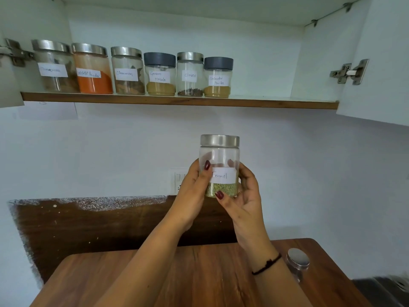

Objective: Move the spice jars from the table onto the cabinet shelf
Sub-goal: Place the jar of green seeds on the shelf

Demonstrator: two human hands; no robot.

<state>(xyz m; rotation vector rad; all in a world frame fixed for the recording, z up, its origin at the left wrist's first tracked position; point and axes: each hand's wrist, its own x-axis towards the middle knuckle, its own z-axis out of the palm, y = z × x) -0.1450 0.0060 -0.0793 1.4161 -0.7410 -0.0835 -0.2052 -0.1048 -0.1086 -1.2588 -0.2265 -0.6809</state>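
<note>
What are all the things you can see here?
Steel-lidded jars: four, clear, in the row on the cabinet shelf.
Grey-lidded jars: two, clear, same row, Garam Masala and Coriander Powder.
Fennel jar: one, clear, steel lid, green seeds, held above the table.
Another steel-lidded jar: one, clear, on the table, beside right forearm.
Hinges: two, silver, cabinet sides.
Wall switch: one, white, wall left of Fennel jar.
Bracelet: one, black, right wrist.
Left hand: one, grips Fennel jar's left side.
Right hand: one, grips its right side.
</note>
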